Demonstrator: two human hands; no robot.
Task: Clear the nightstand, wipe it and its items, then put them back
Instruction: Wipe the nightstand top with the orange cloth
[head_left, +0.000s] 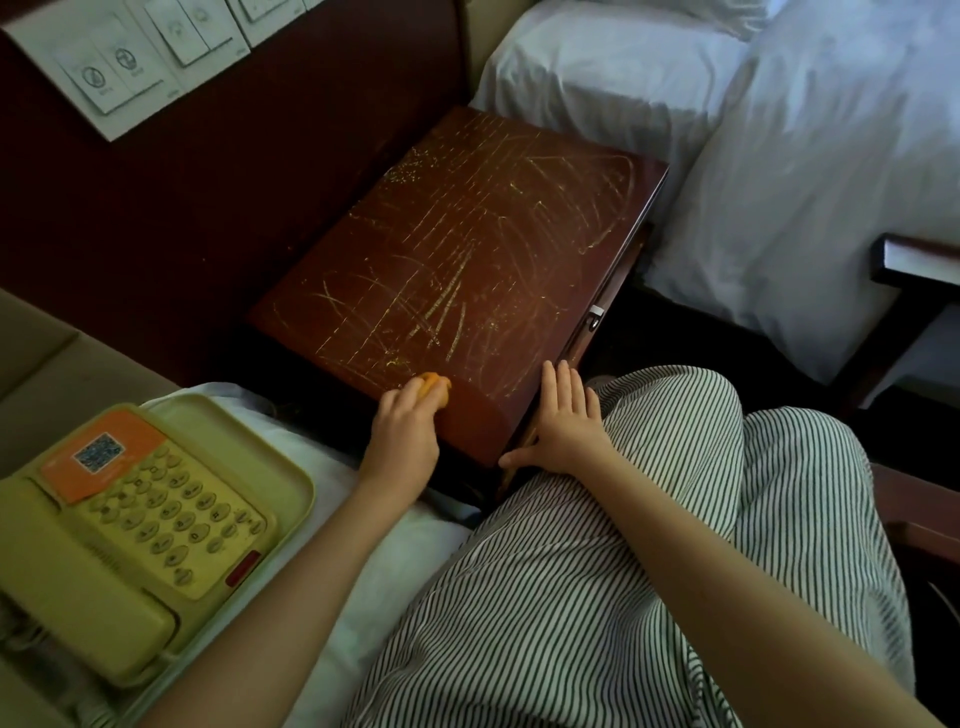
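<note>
Our left hand (405, 441) curls round an orange cloth (434, 387) at the desk's (467, 249) near left edge; pale streaks cross its dark top. Our right hand (566, 426) lies flat, fingers straight, on the near right corner. The yellow telephone (130, 530) sits in a tray (291, 467) on white bedding (395, 561), near left.

Setting: a bedroom, most likely a hotel room. Evidence: a dark wood nightstand (457, 270) stands between two beds made up in white linen, the right bed (779, 182) and the left bed (395, 561). The dark wall panel (208, 208) behind carries a row of white switch plates (130, 57) with printed icons, too blurred to read. A push-button telephone (130, 530) with a QR-code sticker lies on the left bed.
</note>
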